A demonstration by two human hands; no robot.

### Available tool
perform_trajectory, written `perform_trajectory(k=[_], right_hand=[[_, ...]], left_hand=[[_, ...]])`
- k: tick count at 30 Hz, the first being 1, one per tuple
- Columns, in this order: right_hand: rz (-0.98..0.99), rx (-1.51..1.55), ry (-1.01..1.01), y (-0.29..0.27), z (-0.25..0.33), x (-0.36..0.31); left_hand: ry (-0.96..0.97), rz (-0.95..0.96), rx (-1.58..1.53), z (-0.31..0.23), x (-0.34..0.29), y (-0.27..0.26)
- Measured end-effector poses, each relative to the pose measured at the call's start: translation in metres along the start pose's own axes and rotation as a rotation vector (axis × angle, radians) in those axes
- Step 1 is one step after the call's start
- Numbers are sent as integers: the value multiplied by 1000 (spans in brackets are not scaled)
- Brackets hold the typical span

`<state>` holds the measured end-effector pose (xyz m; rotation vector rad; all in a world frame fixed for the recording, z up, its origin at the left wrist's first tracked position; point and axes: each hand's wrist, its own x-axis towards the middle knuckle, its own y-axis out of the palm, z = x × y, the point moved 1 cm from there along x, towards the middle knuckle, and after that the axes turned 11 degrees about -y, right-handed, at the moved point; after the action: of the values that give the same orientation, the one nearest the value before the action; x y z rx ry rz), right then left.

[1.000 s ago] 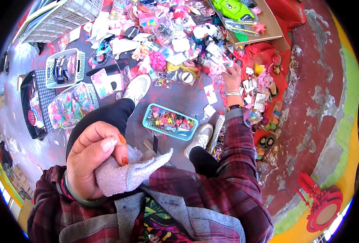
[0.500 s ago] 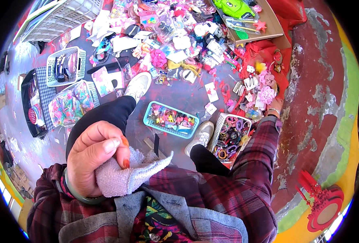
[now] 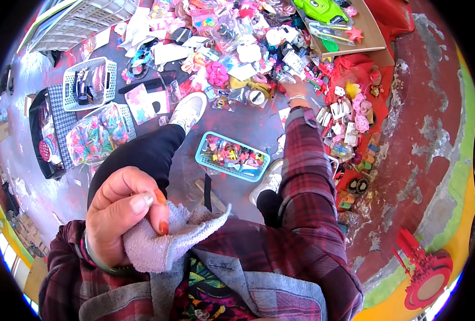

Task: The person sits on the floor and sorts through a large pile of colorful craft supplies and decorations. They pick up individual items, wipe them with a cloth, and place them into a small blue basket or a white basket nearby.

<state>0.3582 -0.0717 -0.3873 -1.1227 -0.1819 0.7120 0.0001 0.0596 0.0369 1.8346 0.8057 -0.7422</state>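
A pale lilac terry cloth [image 3: 162, 243] hangs from my left hand [image 3: 117, 214], which is closed around it with the thumb pressed to the curled fingers. With the arm stretched forward, my right hand [image 3: 296, 88] is at the right part of a heap of hair accessories and small packaged goods [image 3: 237, 53]. Its fingertips are hidden among the packets, so their grip does not show. Close to it on the left are a yellow bow [image 3: 238, 83] and a pink flower hair tie [image 3: 216, 74]. A turquoise basket [image 3: 200, 158] of colourful small pieces stands between my feet.
White baskets [image 3: 66, 96] and a black case [image 3: 36, 120] stand at the left. A cardboard tray [image 3: 355, 49] holds a green pouch at the top right. Pink flower accessories [image 3: 362, 115] lie on red cloth at the right. My sleeve mostly covers another basket.
My right hand has moved from the pink accessories at the right, up and left to the heap. My left hand still holds the cloth.
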Motion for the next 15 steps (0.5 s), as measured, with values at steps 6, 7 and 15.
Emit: perform_trajectory(k=[6,7,15], right_hand=[[-81,109,113,12,-8,-24],[-45,256,186,8,-13,-30],[-8,1791,353,-47,-17,-78]], left_hand=[[7,0,3,0,0,-1],[9,-2,11,1,1,0],[-5,-6,34,8,0,5]])
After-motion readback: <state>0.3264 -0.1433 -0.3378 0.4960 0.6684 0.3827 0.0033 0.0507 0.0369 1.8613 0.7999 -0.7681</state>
